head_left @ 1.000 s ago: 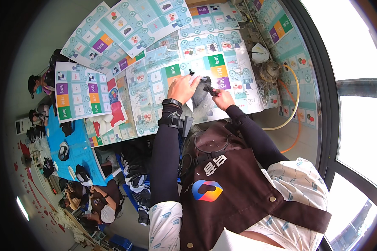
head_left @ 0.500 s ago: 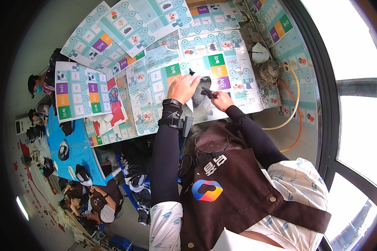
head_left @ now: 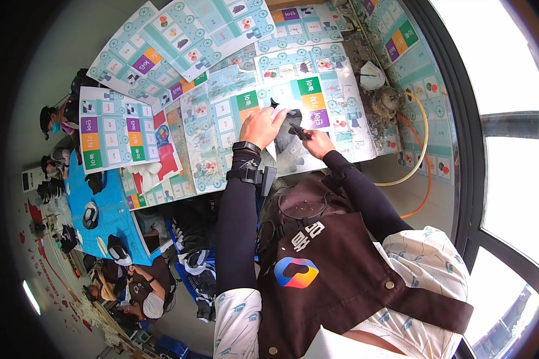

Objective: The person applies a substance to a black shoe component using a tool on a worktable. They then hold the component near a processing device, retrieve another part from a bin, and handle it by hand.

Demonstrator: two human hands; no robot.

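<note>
Right hand (head_left: 318, 144) grips black tool (head_left: 299, 132) — left hand (head_left: 259, 127) holds dark piece (head_left: 283, 140) — blue crate (head_left: 188, 276) contains shoes (head_left: 196, 261).

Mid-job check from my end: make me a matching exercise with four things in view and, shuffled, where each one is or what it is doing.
1. Left hand
2. Right hand
3. Yellow hose
4. Blue table

A. In the left part of the view, bearing black-and-white items
B. Gripping the dark tool
C. Curving in the right part of the view
D. At the left edge of the dark grey piece

Pairs: 1-D, 2-B, 3-C, 4-A
</note>
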